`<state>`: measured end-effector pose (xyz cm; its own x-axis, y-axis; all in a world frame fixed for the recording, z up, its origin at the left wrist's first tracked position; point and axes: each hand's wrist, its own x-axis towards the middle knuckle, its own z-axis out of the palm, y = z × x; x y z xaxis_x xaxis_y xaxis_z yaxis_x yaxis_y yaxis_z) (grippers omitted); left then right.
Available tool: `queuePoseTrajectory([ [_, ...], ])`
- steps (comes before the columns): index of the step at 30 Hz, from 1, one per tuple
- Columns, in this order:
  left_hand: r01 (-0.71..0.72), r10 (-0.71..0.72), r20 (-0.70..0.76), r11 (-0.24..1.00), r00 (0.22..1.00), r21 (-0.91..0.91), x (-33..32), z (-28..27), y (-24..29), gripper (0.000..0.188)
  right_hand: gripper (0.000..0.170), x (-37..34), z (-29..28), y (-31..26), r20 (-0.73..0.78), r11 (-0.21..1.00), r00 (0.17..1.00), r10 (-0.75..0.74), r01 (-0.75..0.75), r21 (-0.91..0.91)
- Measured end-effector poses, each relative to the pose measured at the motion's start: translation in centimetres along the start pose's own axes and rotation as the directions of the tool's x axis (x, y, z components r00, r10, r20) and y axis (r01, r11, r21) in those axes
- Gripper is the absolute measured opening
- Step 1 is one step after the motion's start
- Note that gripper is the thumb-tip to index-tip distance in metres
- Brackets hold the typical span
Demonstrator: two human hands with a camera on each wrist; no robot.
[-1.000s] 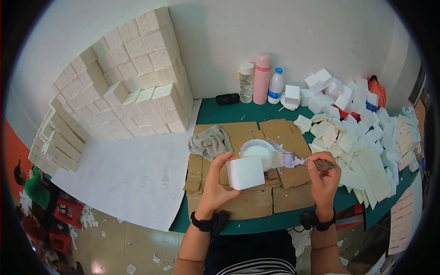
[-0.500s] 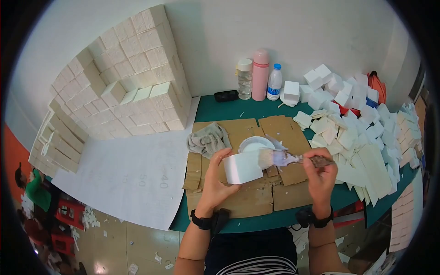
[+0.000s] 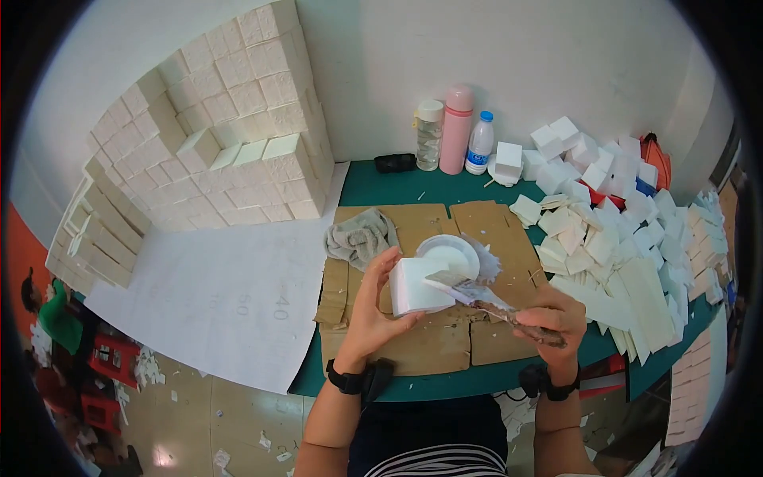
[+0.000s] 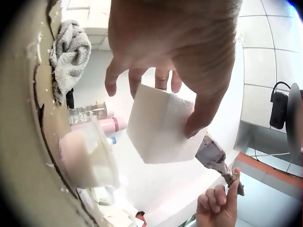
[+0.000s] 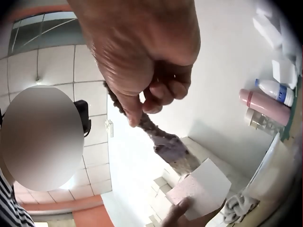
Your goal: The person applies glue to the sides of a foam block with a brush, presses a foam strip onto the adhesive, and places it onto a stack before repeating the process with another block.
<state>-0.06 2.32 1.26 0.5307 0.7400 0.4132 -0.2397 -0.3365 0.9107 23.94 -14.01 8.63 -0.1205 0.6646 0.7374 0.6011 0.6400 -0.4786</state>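
Note:
My left hand (image 3: 369, 314) holds a white block (image 3: 413, 296) up over the cardboard, fingers on one side and thumb on the other. My right hand (image 3: 563, 314) grips the crusted handle of a paintbrush (image 3: 494, 306). Its wide bristles lie against the block's upper right side in the head view. From the right wrist, the brush (image 5: 173, 151) tip meets an edge of the block (image 5: 208, 187). Just behind the block stands a round white tub (image 3: 470, 253) with white stuff inside, partly covered by block and brush.
A grey towel (image 3: 359, 237) lies on the cardboard (image 3: 413, 342). Stacked white blocks (image 3: 230, 103) rise on the left over a printed sheet (image 3: 214, 278). Bottles and a pink flask (image 3: 457, 131) stand at the wall. Loose blocks and flat pieces (image 3: 628, 286) pile up on the right.
The brush has swung from behind the block's right side to its upper right face, its handle now slanting toward the person. My right hand has lowered a little; my left still holds the block.

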Motion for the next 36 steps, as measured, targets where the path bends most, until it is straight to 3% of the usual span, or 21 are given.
queuePoseTrajectory([
  [2, -0.009, 0.008, -0.018, 1.0, 1.0, -0.005, 0.0, -0.1, 0.2, 0.1, 0.035, -0.7, 0.4, -0.3, 0.05, 0.998, 0.997, 0.058, -0.059, 0.012],
  [3, -0.014, 0.014, -0.03, 1.0, 0.999, -0.007, 0.0, 0.0, 0.3, 0.1, 0.033, -1.0, 1.0, -0.7, -0.058, 0.953, 0.971, 0.232, -0.215, 0.212],
  [5, -0.019, 0.018, -0.044, 1.0, 0.999, -0.014, -0.1, 0.1, 0.4, 0.1, 0.028, -1.2, 2.2, -1.3, -0.148, 0.685, 0.79, 0.595, -0.401, 0.608],
  [6, -0.03, 0.03, -0.031, 1.0, 0.999, 0.005, -0.1, 0.2, 0.5, 0.097, 0.028, -1.0, 2.5, -1.3, -0.147, 0.686, 0.791, 0.594, -0.402, 0.606],
  [9, -0.045, 0.044, 0.005, 0.998, 0.999, 0.045, -0.2, 0.4, 0.6, 0.092, 0.017, -0.7, 3.4, -1.2, -0.344, 0.659, 0.611, 0.713, -0.416, 0.627],
  [14, -0.085, 0.083, 0.039, 0.995, 0.996, 0.049, 0.0, 0.5, 1.0, 0.091, 0.016, 0.3, 3.2, -1.0, -0.418, 0.695, 0.606, 0.677, -0.339, 0.634],
  [16, -0.098, 0.092, 0.055, 0.989, 0.994, 0.11, -0.1, 0.6, 1.1, 0.09, 0.016, 1.4, 3.8, -1.9, -0.369, 0.683, 0.634, 0.68, -0.364, 0.633],
  [22, -0.105, 0.104, 0.017, 0.992, 0.994, 0.065, -0.1, 0.2, 0.3, 0.089, 0.014, 1.3, 4.5, -1.8, -0.27, 0.711, 0.705, 0.656, -0.457, 0.534],
  [25, -0.097, 0.098, -0.029, 0.995, 0.995, 0.03, -0.2, 0.2, 0.3, 0.089, 0.015, 0.4, 3.2, -1.2, -0.367, 0.805, 0.716, 0.593, -0.517, 0.291],
  [30, -0.06, 0.06, 0.004, 0.991, 0.998, 0.117, -0.1, 0.3, 0.5, 0.094, 0.015, 0.2, 2.4, -1.2, -0.528, 0.837, 0.65, 0.547, -0.434, 0.333],
  [33, -0.083, 0.083, 0.01, 0.983, 0.997, 0.161, 0.0, 0.6, 0.7, 0.089, 0.012, 0.8, 3.8, -1.9, -0.461, 0.808, 0.677, 0.574, -0.376, 0.454],
  [34, -0.078, 0.076, 0.014, 0.989, 0.997, 0.125, 0.0, 0.6, 0.5, 0.092, 0.012, 1.1, 4.1, -2.1, -0.469, 0.808, 0.671, 0.574, -0.373, 0.456],
  [36, -0.064, 0.063, 0.025, 0.996, 0.998, 0.057, -0.1, 0.5, 0.2, 0.097, 0.01, 1.7, 4.7, -2.3, -0.371, 0.824, 0.743, 0.557, -0.441, 0.354],
])
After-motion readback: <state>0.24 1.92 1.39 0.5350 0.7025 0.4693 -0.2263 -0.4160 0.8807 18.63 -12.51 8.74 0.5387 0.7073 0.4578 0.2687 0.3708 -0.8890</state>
